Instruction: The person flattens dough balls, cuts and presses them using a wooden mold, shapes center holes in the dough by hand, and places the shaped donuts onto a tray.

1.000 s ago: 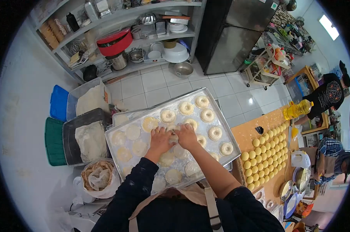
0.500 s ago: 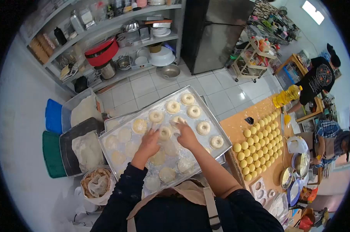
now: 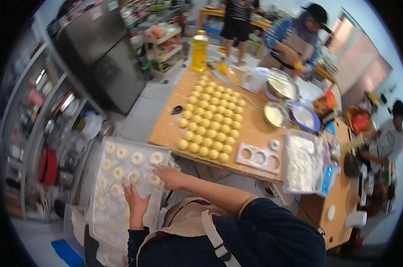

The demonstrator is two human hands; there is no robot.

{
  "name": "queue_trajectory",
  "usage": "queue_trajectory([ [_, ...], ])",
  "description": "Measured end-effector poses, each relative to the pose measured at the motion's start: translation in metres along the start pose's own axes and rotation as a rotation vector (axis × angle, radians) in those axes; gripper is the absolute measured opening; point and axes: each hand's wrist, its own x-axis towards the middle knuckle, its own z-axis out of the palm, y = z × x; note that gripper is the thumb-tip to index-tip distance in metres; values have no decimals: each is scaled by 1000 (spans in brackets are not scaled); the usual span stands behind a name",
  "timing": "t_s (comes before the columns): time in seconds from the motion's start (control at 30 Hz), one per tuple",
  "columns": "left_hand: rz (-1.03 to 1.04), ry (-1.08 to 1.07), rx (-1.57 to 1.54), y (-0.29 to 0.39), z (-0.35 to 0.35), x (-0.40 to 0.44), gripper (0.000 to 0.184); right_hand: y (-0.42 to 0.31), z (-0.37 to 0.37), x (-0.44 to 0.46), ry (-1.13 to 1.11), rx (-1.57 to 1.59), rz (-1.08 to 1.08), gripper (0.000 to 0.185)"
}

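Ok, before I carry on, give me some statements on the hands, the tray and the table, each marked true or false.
1. The right hand is at a dough ring on the tray. True.
2. The left hand is clenched into a fist. False: it is open over the tray, thumb and fingers apart.
3. Yellow dough balls sit in rows on the wooden table. True.
4. The oil bottle lies on its side. False: it stands upright.
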Motion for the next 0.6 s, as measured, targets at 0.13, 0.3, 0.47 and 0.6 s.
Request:
queue_trajectory([
  [0.13,280,65,-101,99,41,10,105,71,-68,-125,364,321,86,60],
  [0.3,609,-4,-145,218,107,18,106,159,-90,-311,758,497,412,43],
  [0.47,779,-169,-30,318,169,19,105,192,-104,-496,1182,192,846,28],
  [0.6,827,-315,121,369,202,18,106,207,-76,-573,1336,185,1047,26],
])
